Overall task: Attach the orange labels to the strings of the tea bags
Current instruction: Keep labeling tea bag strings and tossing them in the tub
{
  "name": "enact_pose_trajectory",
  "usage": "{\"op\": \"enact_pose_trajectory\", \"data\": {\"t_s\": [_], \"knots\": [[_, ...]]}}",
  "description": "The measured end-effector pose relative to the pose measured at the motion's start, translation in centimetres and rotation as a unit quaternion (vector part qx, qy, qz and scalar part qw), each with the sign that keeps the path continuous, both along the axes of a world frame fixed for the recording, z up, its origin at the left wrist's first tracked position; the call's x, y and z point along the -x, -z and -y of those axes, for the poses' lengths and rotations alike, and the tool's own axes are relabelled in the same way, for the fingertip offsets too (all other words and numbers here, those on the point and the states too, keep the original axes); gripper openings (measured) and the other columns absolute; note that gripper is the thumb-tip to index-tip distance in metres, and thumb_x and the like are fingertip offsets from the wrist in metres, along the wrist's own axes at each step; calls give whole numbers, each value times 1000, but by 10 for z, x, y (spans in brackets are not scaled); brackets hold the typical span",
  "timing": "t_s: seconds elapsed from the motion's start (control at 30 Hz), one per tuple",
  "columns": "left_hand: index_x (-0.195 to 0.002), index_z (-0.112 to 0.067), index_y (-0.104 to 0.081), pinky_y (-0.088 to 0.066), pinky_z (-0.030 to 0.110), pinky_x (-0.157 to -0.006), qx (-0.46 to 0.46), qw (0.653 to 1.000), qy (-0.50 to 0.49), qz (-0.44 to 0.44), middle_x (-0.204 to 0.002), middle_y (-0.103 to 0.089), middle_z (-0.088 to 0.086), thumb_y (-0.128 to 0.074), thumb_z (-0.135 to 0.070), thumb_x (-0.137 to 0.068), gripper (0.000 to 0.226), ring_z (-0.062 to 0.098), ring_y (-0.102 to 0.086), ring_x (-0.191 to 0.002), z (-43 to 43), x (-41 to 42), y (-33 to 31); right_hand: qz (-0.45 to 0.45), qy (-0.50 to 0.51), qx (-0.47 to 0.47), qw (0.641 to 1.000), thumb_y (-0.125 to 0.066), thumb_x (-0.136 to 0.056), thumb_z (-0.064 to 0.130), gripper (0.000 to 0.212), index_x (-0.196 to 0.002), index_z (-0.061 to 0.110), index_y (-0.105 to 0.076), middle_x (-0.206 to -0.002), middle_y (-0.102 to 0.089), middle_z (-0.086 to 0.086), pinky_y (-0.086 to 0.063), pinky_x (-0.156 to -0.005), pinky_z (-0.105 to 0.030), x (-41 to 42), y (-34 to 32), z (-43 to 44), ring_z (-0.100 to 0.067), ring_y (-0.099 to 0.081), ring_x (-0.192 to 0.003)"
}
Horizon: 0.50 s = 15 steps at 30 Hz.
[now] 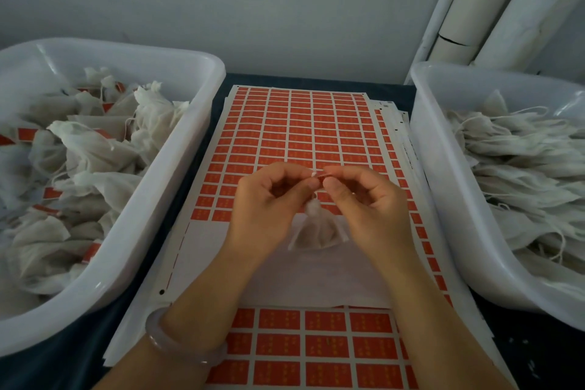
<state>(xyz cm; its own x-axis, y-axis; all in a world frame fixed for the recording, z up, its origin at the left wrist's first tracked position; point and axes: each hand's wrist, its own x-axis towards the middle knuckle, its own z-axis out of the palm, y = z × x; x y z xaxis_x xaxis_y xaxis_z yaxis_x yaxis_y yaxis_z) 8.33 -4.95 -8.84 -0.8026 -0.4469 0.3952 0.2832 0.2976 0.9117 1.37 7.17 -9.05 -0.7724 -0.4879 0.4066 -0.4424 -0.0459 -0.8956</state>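
Orange label, pinched by the right hand, meets the string pinched by the left hand above the dangling tea bag; it would best fold squarely around the string, edges aligned.

Held close together, left hand and right hand pinch; thumbs nearly touch.

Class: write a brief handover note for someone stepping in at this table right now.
Left hand pinches the string; right hand pinches an orange label against it.
The tea bag sits below the hands, over the label sheet.
Done: labelled bags lie in the left tub.
Left: finish this label, then the unlabelled bags in the right tub.
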Motion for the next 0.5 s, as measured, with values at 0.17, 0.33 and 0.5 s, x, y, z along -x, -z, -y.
{"op": "enact_pose_trajectory", "data": {"t_s": [0.17, 0.33, 0.5], "knots": [[-88, -16, -66, -50, 11, -61, -27, 999, 6, 20, -70, -69, -15, -63, -3, -84, 14, 2, -67, -67, 0, 0, 0, 9, 28, 1, 1000, -68, -83, 8, 26, -81, 34, -64, -72, -67, 24, -48, -61, -6, -3, 3, 4, 5, -64, -77], [-86, -9, -67, -50, 12, -59, -33, 999, 2, 28, -69, -68, -8, -61, 2, -85, 12, 4, -67, -63, 5, 1, 2, 0, -3, -23, 1000, -69, -83, 19, 19, -87, 37, -64, -79, -68, 23, -53, -68, -13, 2, 4, 1, 2, -65, -80], [-104, -13, -60, -52, 18, -56, -107, 989, -15, 100, -75, -70, -5, -61, -19, -89, 16, 10, -68, -66, 8, 1, 2, 22, -34, -145, 989, -70, -81, 33, 17, -94, 38, -60, -81, -65, 23, -48, -59, -7, 4, 11, 2, 4, -62, -75]]}}
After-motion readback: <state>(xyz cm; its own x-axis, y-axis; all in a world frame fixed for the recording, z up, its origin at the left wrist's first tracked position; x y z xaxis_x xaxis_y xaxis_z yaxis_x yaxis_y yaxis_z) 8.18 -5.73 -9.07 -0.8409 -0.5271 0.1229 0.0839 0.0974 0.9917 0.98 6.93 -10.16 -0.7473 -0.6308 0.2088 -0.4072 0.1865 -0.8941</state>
